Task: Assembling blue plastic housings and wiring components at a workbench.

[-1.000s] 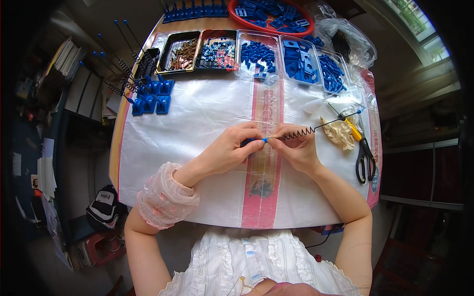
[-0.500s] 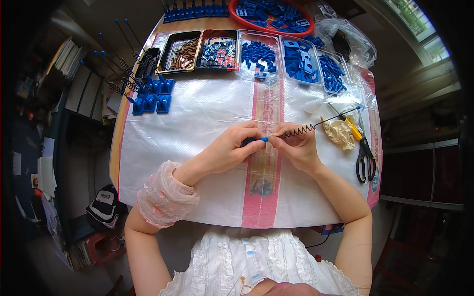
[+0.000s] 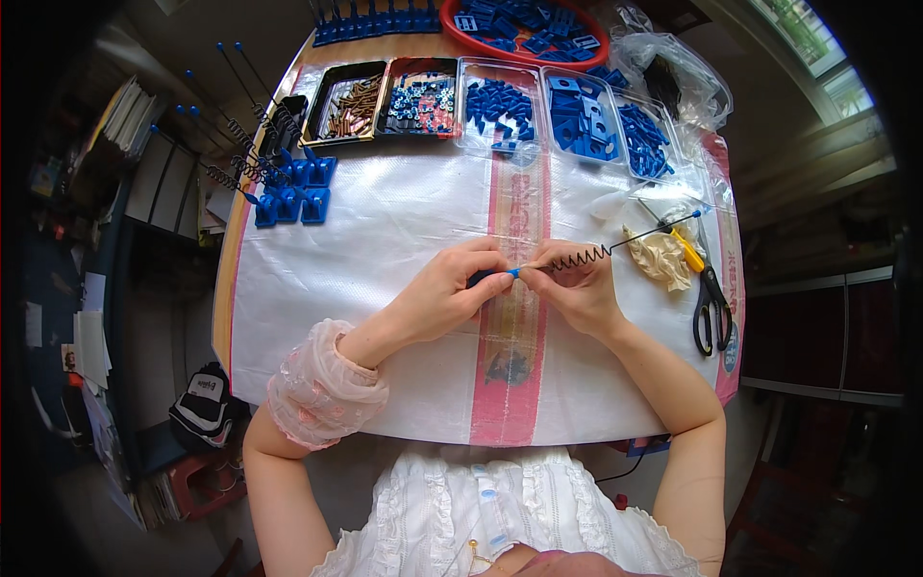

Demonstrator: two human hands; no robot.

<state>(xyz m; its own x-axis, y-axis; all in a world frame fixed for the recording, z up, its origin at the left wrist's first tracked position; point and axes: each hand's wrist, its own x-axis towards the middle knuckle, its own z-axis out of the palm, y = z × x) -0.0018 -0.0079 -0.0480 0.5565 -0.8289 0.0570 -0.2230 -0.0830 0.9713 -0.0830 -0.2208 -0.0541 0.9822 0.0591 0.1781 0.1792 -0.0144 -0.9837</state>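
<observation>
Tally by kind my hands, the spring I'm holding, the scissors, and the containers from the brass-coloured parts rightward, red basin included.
Hands: 2 (left hand, right hand)
Coiled black spring rod: 1
Black-handled scissors: 1
Black trays: 2
Clear plastic boxes: 3
Red basin: 1
Total: 10

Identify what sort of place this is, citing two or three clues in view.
Probably a home room used for handwork: a coiled black rod is held over the table, trays of small parts stand toward its far side, and a backpack sits to the left.
</observation>
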